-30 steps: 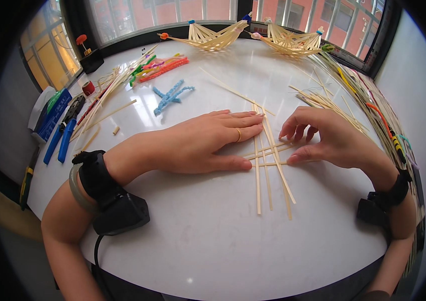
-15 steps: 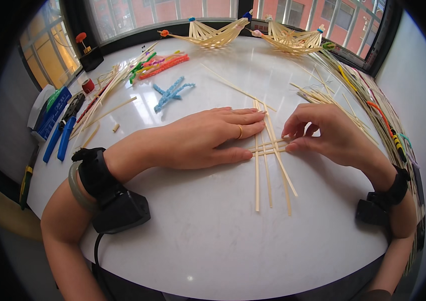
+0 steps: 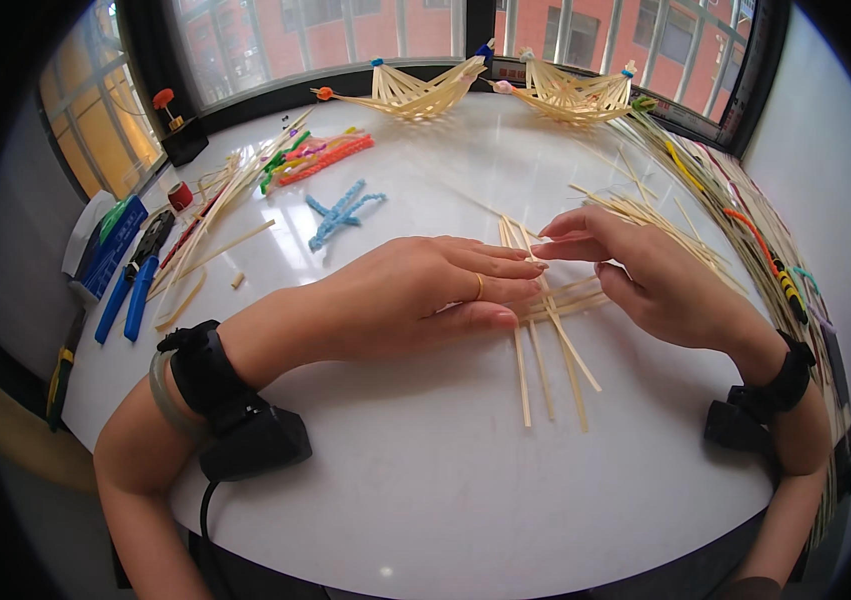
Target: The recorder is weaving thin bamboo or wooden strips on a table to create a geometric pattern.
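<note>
Several thin pale bamboo strips (image 3: 571, 352) lie crossed on the white table, some running lengthwise and others sideways. My left hand (image 3: 455, 285) rests flat over their left side, fingers stretched out, with a ring on one finger. Under and beyond its fingertips pass the sideways strips (image 3: 582, 297), whose right ends lie below my right hand (image 3: 640, 265). The right hand's fingers reach left to the upper part of the lengthwise strips, close to the left fingertips. Its thumb is apart from those fingers, and I see nothing gripped between them.
Two woven bamboo pieces (image 3: 415, 95) with coloured tips stand by the window. Blue fuzzy sticks (image 3: 340, 215) and a bundle of coloured ones (image 3: 325, 158) lie beyond my left hand. Blue-handled pliers (image 3: 135, 285) are at left. Loose strips (image 3: 660, 225) and long bundled strips (image 3: 745, 215) lie right.
My right hand has let go of the right ends of the sideways strips and moved up and left to the lengthwise strips. The left hand stays flat, slightly shifted.
</note>
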The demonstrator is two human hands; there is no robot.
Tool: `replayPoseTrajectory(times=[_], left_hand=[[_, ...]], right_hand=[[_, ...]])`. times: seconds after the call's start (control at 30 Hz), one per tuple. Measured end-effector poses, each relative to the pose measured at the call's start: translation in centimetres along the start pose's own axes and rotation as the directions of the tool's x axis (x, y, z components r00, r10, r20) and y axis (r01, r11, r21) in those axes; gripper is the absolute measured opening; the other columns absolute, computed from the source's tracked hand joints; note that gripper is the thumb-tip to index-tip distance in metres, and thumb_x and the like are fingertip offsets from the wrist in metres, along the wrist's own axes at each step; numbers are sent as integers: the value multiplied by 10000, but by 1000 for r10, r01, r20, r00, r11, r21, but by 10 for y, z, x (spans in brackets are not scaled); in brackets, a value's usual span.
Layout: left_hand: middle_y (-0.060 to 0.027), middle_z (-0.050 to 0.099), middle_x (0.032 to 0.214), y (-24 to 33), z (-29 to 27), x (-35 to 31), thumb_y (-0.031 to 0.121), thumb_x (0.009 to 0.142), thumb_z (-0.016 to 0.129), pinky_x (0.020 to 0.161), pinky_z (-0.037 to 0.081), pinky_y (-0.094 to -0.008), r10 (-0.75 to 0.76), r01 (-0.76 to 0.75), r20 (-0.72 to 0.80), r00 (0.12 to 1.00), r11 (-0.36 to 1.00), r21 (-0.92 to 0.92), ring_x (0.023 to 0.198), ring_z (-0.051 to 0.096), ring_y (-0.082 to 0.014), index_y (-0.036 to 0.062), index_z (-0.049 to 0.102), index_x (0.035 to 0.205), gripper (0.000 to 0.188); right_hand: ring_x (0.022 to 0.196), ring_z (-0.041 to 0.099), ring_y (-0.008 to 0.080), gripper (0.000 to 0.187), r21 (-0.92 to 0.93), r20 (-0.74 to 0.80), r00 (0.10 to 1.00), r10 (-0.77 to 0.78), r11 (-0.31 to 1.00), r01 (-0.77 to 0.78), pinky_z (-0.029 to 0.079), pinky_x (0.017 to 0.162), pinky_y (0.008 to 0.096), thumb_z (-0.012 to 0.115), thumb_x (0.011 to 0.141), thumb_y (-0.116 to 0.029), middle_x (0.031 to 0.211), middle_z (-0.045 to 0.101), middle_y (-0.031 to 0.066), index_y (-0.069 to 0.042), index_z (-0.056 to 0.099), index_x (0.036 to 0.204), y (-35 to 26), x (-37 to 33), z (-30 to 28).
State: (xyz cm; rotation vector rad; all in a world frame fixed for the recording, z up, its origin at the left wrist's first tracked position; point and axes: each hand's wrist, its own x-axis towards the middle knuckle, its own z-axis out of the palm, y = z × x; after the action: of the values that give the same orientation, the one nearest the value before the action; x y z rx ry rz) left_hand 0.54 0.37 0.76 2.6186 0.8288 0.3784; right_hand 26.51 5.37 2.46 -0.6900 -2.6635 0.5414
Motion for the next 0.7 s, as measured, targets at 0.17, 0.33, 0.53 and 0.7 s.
replayPoseTrajectory(times=[0.17,0.33,0.53,0.7], left_hand=[[-120,372,1516,6,13,3,230,995,479,1165,252,-434,78,-79,61,995,997,21,1406,335,-297,121,387,1470,496],[-88,292,1561,6,16,-1,241,999,461,1184,205,-470,46,-56,115,992,995,87,1435,281,-268,176,326,1502,526],[-87,295,1560,3,18,0,236,997,460,1186,192,-482,70,-78,108,992,994,77,1442,267,-269,174,324,1503,528],[-80,297,1562,6,16,-2,238,1007,442,1188,177,-479,63,-73,110,992,993,92,1448,255,-260,145,312,1506,523]], right_hand=[[1148,598,306,403,-47,116,983,143,989,-138,458,951,393,390,807,109,1186,662,151,26,472,1192,-11,0,-5],[1065,613,328,355,-180,86,995,50,983,-34,475,890,412,457,826,71,1170,667,141,17,477,1176,-2,-2,0],[1035,616,343,357,-275,55,998,20,961,-4,481,872,422,478,827,61,1168,664,141,7,474,1180,-1,-1,5],[1010,630,350,378,-231,26,999,24,973,-17,491,852,419,478,831,57,1171,661,145,-5,461,1204,0,-2,8]])
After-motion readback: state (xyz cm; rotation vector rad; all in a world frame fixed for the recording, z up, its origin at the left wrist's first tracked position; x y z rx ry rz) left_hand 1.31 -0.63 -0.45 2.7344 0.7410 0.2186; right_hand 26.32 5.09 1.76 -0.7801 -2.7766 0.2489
